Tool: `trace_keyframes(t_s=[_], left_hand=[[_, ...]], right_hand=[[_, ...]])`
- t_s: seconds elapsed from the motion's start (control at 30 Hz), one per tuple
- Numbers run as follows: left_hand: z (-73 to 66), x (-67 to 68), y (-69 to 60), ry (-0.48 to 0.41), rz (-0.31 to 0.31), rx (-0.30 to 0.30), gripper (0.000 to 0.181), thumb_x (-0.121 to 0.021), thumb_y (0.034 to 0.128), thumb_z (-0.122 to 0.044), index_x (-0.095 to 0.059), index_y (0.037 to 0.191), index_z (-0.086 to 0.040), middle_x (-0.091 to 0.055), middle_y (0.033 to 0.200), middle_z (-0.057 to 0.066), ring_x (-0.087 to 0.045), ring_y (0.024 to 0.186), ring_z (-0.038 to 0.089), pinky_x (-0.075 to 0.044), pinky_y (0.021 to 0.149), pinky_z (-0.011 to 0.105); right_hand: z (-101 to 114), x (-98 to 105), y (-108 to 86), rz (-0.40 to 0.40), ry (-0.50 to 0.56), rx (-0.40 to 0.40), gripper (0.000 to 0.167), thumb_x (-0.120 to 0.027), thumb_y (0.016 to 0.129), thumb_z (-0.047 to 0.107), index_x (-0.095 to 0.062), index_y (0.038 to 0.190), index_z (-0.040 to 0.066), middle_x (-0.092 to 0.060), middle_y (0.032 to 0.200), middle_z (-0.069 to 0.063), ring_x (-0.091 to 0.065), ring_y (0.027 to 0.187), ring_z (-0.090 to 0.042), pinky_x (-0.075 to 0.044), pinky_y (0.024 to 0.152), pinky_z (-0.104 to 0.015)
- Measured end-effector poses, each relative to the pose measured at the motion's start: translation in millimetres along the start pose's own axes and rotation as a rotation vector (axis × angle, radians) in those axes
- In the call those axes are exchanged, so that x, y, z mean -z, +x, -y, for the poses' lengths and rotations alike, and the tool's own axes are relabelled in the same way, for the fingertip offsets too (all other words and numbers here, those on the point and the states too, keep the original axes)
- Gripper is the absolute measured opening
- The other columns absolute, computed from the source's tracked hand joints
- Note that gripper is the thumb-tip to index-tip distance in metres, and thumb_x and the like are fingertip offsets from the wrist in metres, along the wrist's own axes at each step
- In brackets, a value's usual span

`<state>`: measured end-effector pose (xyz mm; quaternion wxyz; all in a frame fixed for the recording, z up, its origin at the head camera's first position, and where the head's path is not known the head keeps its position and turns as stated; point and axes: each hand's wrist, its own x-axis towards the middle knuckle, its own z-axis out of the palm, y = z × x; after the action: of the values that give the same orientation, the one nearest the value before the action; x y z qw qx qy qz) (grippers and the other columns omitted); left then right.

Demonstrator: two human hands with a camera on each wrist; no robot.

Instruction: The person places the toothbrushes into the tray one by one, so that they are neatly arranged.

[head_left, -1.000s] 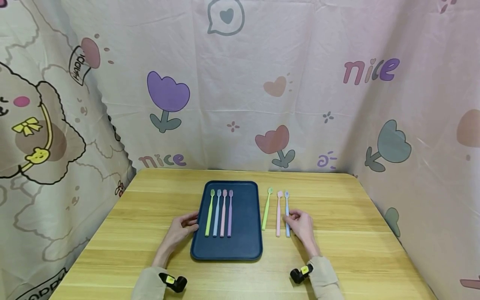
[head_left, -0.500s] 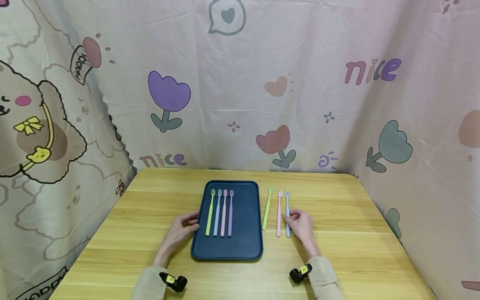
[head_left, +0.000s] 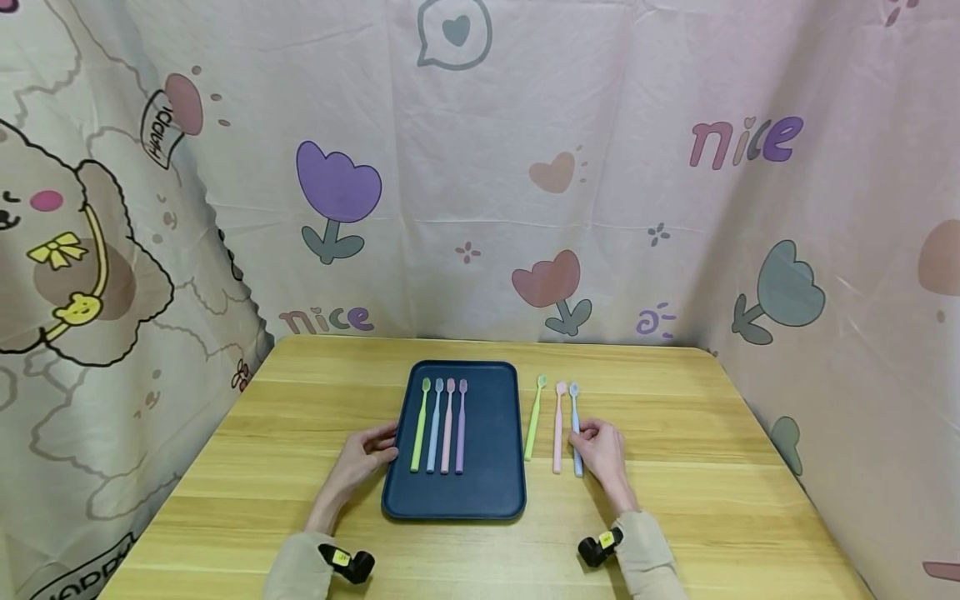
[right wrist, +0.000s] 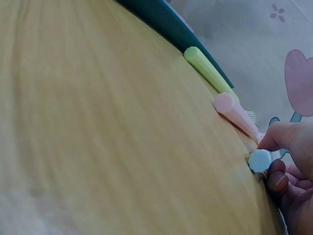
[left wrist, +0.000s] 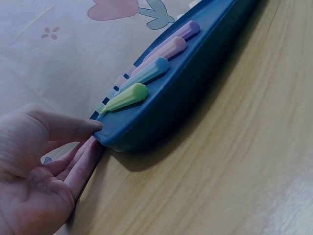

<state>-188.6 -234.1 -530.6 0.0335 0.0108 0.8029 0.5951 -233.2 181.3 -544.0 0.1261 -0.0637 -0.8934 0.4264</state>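
Blue toothbrush (head_left: 575, 409), partly hidden, pinched in right fingers (right wrist: 280, 135), left fingers (left wrist: 81, 170) clamped on navy tray (head_left: 491, 492)

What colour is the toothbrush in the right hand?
The toothbrush is light blue, clearest in the head view.

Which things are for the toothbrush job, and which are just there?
Seem part of the job:
blue toothbrush, in the right hand
dark tray, gripped by the left hand
four toothbrushes on it
loose pink toothbrush
loose green toothbrush

Just there:
flowery cloth
wrist cameras
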Motion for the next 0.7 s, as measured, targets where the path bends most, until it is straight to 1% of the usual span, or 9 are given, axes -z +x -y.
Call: trace_keyframes(t_s=[0.2,0.47,0.6,0.7], left_hand=[[0.2,-0.7,1.0,0.006,-0.006,0.006,0.051,-0.064,0.0936,0.002,-0.052,0.143,0.005,-0.059,0.138,0.028,-0.063,0.122,0.035,-0.05,0.085,0.013],[-0.9,-0.9,-0.1,-0.027,-0.004,0.006,0.051,-0.064,0.0933,0.004,-0.052,0.142,0.007,-0.058,0.139,0.029,-0.061,0.123,0.039,-0.05,0.084,0.013],[-0.1,-0.7,0.5,-0.034,-0.004,0.006,0.051,-0.064,0.0933,0.004,-0.051,0.143,0.007,-0.058,0.14,0.029,-0.06,0.124,0.039,-0.05,0.085,0.012],[-0.3,-0.8,0.6,-0.04,-0.005,0.004,0.051,-0.063,0.0933,0.004,-0.051,0.143,0.007,-0.057,0.14,0.029,-0.06,0.125,0.039,-0.05,0.085,0.012]], right_hand=[[-0.7,-1.0,0.3,-0.01,-0.004,0.006,0.013,-0.07,0.076,0.01,-0.074,0.085,0.0,-0.066,0.068,-0.004,-0.052,0.06,-0.007,-0.04,0.057,-0.019],[-0.9,-0.6,-0.3,-0.005,0.0,0.007,0.013,-0.07,0.078,0.01,-0.073,0.085,0.0,-0.066,0.07,-0.004,-0.052,0.061,-0.008,-0.04,0.058,-0.018],[-1.3,-0.9,-0.5,-0.004,0.024,-0.008,0.014,-0.07,0.079,0.01,-0.072,0.086,-0.001,-0.066,0.071,-0.005,-0.052,0.062,-0.008,-0.04,0.057,-0.018],[-1.2,-0.2,-1.3,-0.007,0.062,-0.028,0.015,-0.07,0.079,0.009,-0.072,0.088,-0.002,-0.066,0.072,-0.005,-0.052,0.062,-0.007,-0.041,0.057,-0.017]])
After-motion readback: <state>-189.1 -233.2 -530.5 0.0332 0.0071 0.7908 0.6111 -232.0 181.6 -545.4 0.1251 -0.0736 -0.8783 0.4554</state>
